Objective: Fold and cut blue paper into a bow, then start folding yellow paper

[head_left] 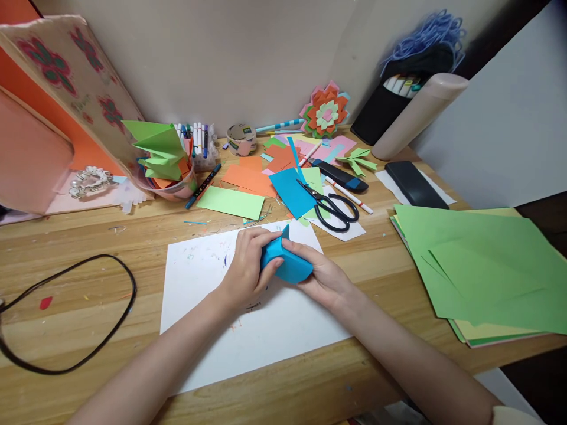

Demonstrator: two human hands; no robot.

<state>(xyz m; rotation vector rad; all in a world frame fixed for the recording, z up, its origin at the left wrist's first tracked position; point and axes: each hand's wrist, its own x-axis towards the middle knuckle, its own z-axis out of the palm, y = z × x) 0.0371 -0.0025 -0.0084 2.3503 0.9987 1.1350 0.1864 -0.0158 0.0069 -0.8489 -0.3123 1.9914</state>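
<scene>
Centre of the frame, and both hands are at work! The left hand (245, 257) has its fingers closed on the folded blue paper (292, 268), while the right hand (325, 277) grips the other side, a pointed tip poking up between them. It's all happening over the white sheet (199, 307), speckled with pen marks and flat on the wooden counter (88, 236). Just above, the black-handled scissors (319, 199) lie partly across a flat blue piece (287, 192), with the light green strip (233, 202) to their left. Upper middle, a layered paper flower (328, 112) stands near the wall, and a tape roll (241, 141) sits to its left. Over at the right edge, a stack of green paper (491, 265); lower left, a black cord (134, 289) curves around a red scrap (45, 303).
</scene>
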